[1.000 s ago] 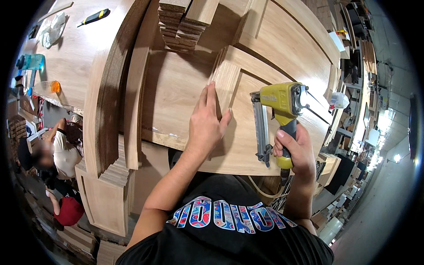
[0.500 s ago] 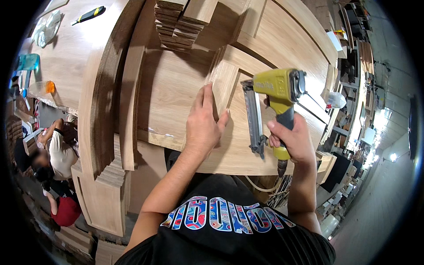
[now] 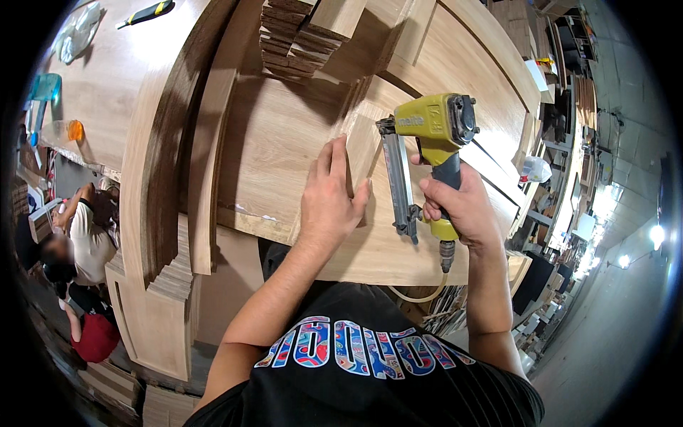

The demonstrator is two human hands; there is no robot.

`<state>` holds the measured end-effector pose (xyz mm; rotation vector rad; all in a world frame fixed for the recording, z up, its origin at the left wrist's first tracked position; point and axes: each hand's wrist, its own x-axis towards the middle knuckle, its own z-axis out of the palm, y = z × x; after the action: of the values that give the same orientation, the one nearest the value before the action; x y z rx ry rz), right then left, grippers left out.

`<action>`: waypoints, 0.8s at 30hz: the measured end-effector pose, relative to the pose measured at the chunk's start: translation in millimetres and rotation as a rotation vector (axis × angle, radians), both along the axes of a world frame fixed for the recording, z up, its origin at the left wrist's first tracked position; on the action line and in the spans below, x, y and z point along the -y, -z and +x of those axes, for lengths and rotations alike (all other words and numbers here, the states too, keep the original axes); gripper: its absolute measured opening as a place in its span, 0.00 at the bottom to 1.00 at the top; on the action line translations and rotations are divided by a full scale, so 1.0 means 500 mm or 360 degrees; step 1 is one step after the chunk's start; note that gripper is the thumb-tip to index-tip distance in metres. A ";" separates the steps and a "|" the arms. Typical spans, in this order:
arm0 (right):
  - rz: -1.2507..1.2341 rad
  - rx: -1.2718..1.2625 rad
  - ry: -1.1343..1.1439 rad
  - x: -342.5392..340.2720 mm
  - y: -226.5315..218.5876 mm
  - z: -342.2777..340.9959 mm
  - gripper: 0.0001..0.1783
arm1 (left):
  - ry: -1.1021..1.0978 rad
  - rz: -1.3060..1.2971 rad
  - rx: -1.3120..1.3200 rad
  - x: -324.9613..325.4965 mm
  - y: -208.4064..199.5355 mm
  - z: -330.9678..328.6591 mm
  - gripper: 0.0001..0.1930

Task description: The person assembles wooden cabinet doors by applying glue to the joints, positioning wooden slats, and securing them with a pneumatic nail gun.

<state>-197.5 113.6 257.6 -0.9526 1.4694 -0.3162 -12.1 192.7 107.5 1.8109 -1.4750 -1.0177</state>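
Observation:
My right hand (image 3: 466, 210) is wrapped round the grip of a yellow-green pneumatic nail gun (image 3: 425, 117), its slanted magazine reaching down toward me. A hose (image 3: 420, 299) runs from the fitting under the grip. The gun's nose is over a pale wood strip (image 3: 366, 135) along the left side of a wood panel (image 3: 377, 242); whether it touches cannot be made out. My left hand (image 3: 329, 192) lies with fingers stretched out and thumb apart at the left edge of that strip. Its fingertips rest on the wood.
Stacked wood strips (image 3: 302, 43) stand beyond my left hand. Long boards (image 3: 210, 171) rise at its left. Another framed panel (image 3: 469, 64) lies farther off. A utility knife (image 3: 147, 13) and a plastic bag (image 3: 77, 32) are at far left, above two people (image 3: 89, 242) nearby.
My right hand has carried the nail gun a little left and away from me, its nose closer to the strip. My left hand stays at the strip's edge.

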 end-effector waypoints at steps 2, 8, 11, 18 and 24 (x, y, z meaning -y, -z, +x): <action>-0.0002 -0.0016 -0.0003 0.001 0.001 0.002 0.23 | -0.0006 -0.0016 -0.0020 -0.002 0.007 0.000 0.48; 0.0005 -0.0037 -0.0038 0.005 -0.004 0.007 0.23 | 0.0019 0.0034 0.0013 -0.005 0.007 -0.004 0.49; -0.0003 -0.0046 -0.0043 0.006 -0.006 0.012 0.23 | 0.0031 0.0038 0.0022 -0.004 0.004 -0.001 0.49; -0.0028 -0.0177 -0.0147 0.018 -0.007 0.017 0.16 | -0.0031 -0.0063 -0.0069 -0.004 0.009 0.000 0.48; 0.0098 -0.0193 -0.0234 -0.004 -0.036 0.001 0.17 | -0.0045 -0.0059 -0.0077 0.000 0.001 0.003 0.47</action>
<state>-196.9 115.6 275.5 -1.0388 1.5008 -0.1069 -10.6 192.7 106.9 1.7642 -1.4260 -1.0071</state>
